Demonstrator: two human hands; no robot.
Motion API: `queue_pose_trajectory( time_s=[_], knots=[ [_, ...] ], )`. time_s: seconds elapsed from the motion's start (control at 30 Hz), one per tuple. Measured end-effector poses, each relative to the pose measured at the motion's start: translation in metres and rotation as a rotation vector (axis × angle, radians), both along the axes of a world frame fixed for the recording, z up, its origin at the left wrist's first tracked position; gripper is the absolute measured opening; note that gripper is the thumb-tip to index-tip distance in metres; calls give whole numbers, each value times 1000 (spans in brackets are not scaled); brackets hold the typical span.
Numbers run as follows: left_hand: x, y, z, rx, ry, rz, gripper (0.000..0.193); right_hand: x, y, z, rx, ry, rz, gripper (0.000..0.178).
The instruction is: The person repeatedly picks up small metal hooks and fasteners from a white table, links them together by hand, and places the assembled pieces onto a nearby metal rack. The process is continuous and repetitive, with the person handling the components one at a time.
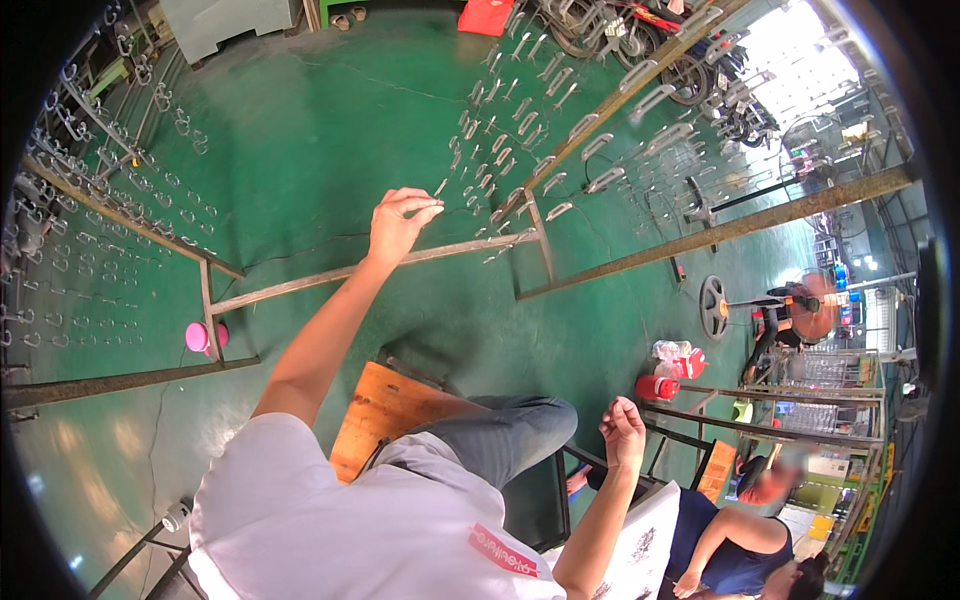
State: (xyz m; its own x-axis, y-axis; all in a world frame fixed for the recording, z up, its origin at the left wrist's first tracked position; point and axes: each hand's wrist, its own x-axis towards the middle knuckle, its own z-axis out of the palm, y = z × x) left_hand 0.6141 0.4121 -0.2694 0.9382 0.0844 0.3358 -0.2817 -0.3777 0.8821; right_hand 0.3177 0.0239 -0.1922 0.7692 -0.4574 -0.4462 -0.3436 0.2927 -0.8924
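Observation:
My left hand (402,222) reaches forward over the green floor with its thumb and fingers pinched together. Just past its fingertips is a string of small silver metal pieces (478,160), hanging in rows from a metal rack. Whatever the pinch holds is too small to make out. Lower right, my right hand (623,432) is raised near the white work surface (640,545), fingers curled and closed. Any thing inside it is hidden. Small dark bits lie scattered on that white surface.
A rusty rack bar (400,257) crosses ahead, and more hanging metal loops (120,210) fill the left. I sit by a wooden bench (375,410). A person in dark clothes (735,540) works at lower right. Nearby stand a red jug (655,388) and a pink stool (197,337).

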Motion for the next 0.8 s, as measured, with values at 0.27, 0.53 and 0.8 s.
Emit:
queue_pose_trajectory(
  time_s=[0.27,0.53,0.8],
  knots=[
    [-22,-4,14,38,-37,-108,13,-19,12,1,-13,-17,-42,11],
    [-89,-38,83,-6,-72,-494,13,-19,84,53,-382,-218,-91,12],
    [-199,-125,140,-222,65,-988,16,-49,142,95,-940,-360,-77,21]
  ],
)
